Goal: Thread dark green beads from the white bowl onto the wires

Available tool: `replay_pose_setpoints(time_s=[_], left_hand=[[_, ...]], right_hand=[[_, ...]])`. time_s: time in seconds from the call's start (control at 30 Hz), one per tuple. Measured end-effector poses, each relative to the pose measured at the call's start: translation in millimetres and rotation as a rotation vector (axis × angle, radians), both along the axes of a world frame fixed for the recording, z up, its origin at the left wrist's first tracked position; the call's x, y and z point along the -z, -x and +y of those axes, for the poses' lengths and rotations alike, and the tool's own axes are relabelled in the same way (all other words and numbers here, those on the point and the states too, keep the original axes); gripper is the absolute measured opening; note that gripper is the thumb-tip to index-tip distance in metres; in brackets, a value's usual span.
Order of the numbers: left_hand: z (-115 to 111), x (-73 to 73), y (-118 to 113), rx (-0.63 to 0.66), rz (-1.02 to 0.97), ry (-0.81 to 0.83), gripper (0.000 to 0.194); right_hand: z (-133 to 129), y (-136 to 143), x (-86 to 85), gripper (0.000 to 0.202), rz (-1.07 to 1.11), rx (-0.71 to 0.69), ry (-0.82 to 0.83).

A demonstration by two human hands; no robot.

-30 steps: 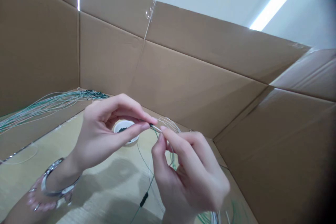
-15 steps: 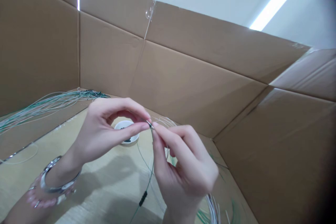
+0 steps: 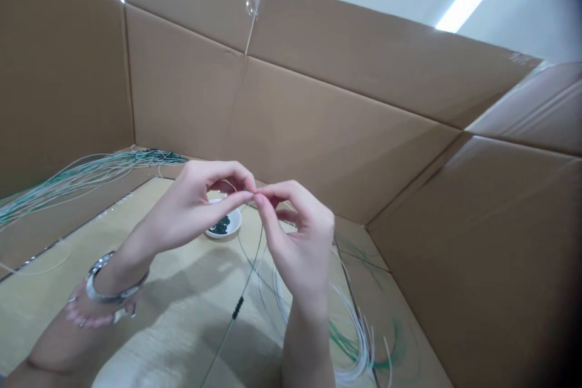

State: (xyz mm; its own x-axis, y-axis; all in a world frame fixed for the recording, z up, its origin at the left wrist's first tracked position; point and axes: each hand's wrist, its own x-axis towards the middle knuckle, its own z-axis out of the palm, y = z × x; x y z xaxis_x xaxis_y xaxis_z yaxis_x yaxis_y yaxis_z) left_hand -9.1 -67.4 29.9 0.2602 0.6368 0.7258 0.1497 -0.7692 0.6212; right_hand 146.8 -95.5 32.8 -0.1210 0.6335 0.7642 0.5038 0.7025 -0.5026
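Note:
Above the board, the fingertips of both hands meet in a pinch. My left hand point(image 3: 200, 206) wears a bracelet and watch at its wrist; thumb and forefinger press together on something too small to make out. Against them, my right hand point(image 3: 297, 230) pinches too, and what lies between its fingertips is hidden. A thin green wire point(image 3: 251, 264) runs down from beneath the fingertips. On it sits a short dark green row of beads or coils point(image 3: 237, 308). A white dish point(image 3: 235, 222) holding small dark green pieces stands behind my left hand.
Cardboard walls point(image 3: 318, 109) surround the pale board point(image 3: 177, 297). A bundle of green and white wires point(image 3: 100, 173) lies at the far left. Looped white and green wires point(image 3: 359, 339) lie at the right, beside and below my right hand. Loose green strands lie near the right wall.
Both hands have moved up in the view, and my right hand has turned more upright. The small dark piece and tip seen between the fingers are now covered. More of the dish shows.

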Motion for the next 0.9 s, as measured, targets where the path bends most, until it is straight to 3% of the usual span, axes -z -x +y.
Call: replay_pose_setpoints(time_s=[0.2, 0.37, 0.43, 0.5, 0.6, 0.67, 0.9], left_hand=[[13, 3.0, 0, -0.149, -0.01, -0.1, 0.007], [28, 5.7, 8, -0.328, -0.166, -0.196, 0.003], [30, 5.6, 10, -0.341, -0.155, -0.191, 0.003], [31, 5.3, 10, -0.27, -0.074, -0.135, 0.003], [30, 4.7, 8, -0.109, 0.011, -0.028, 0.006], [29, 4.3, 7, -0.058, -0.011, 0.005, 0.007], [27, 3.5, 10, -0.091, -0.079, 0.043, 0.008]], right_hand=[[8, -6, 1.1, 0.013, -0.105, -0.015, 0.207], [18, -19, 3.0, 0.014, -0.538, -0.137, 0.496], [23, -20, 4.2, 0.009, -0.655, -0.21, 0.548], [30, -16, 6.7, 0.01, -0.537, -0.275, 0.539], [41, -3, 13.4, 0.025, -0.064, -0.431, 0.508], [47, 4, 18.2, 0.021, 0.149, -0.503, 0.505], [47, 16, 22.6, 0.02, 0.381, -0.463, 0.445]])
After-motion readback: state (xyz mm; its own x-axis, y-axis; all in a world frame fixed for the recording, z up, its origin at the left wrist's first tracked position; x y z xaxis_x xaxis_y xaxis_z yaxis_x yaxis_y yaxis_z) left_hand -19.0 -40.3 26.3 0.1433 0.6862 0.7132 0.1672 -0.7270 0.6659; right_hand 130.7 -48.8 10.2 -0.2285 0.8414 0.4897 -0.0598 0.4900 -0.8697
